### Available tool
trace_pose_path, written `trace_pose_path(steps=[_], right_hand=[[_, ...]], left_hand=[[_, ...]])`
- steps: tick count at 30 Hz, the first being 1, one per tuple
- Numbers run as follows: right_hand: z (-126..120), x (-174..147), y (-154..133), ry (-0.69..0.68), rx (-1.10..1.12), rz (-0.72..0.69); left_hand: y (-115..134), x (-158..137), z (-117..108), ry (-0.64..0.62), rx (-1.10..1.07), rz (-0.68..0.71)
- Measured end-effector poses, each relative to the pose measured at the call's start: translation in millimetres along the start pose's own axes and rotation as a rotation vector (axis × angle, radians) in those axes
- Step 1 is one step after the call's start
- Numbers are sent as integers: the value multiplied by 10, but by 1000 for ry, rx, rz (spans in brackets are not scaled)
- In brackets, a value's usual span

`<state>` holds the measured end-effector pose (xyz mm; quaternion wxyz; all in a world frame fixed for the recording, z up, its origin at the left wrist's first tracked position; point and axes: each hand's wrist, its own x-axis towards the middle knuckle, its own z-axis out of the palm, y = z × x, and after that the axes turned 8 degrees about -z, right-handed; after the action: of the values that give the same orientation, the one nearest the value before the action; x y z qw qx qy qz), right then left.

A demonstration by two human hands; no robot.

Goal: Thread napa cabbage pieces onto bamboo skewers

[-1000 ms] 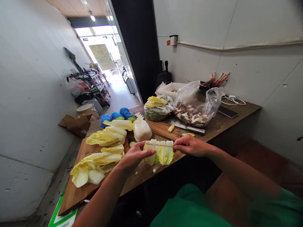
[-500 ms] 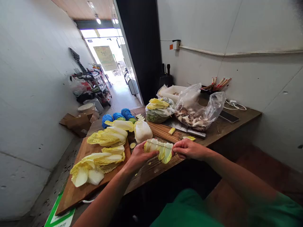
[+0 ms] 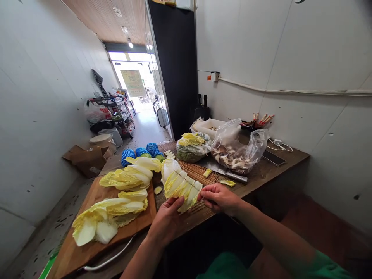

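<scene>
Several pieces of napa cabbage leaf (image 3: 180,188) are threaded in a row on a thin skewer (image 3: 188,181), held up over the table's near edge. My left hand (image 3: 168,217) pinches the lower edge of these pieces between thumb and fingers. At the skewer's right end, my right hand (image 3: 221,198) is closed on it with the fingertips. Just behind the threaded leaves sits a pale cabbage head (image 3: 167,167), partly covered by them. On the left, loose cabbage leaves (image 3: 128,176) lie on a wooden cutting board (image 3: 128,234).
Bare skewers (image 3: 192,169) lie in a bundle beside a knife (image 3: 236,176). Behind stand a bag of mushrooms (image 3: 232,155), a bag of greens (image 3: 193,151) and a white tub (image 3: 207,124). Blue-netted vegetables (image 3: 128,155) are at back left; a phone (image 3: 273,158) lies right.
The skewered cabbage has turned, its leaves now spread toward the back left over the cabbage head. My left hand has shifted down to the leaves' lower edge. The camera view has tilted up.
</scene>
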<state>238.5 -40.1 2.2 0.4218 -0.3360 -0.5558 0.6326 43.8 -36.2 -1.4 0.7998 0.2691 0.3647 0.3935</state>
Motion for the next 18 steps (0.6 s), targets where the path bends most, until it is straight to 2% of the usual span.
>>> trace_pose_path(steps=[3,6,10,12,14,18], right_hand=[[-19,90,-62,-16,-33,-20],[-13,303,-227,-12,-143,-55],[53,766,-485,95,-265,-104],[49,1044,-618,168,-297,-119],[-16,1333,-774,238,-338,-112],[-304,1875,-1153,346,-443,-40]], left_hand=[[152,70,20,41,3,5],[464,236,61,65,-27,46],[941,433,141,125,-46,101],[1069,435,160,189,-36,163],[1074,356,141,227,25,250],[841,40,-29,206,307,370]])
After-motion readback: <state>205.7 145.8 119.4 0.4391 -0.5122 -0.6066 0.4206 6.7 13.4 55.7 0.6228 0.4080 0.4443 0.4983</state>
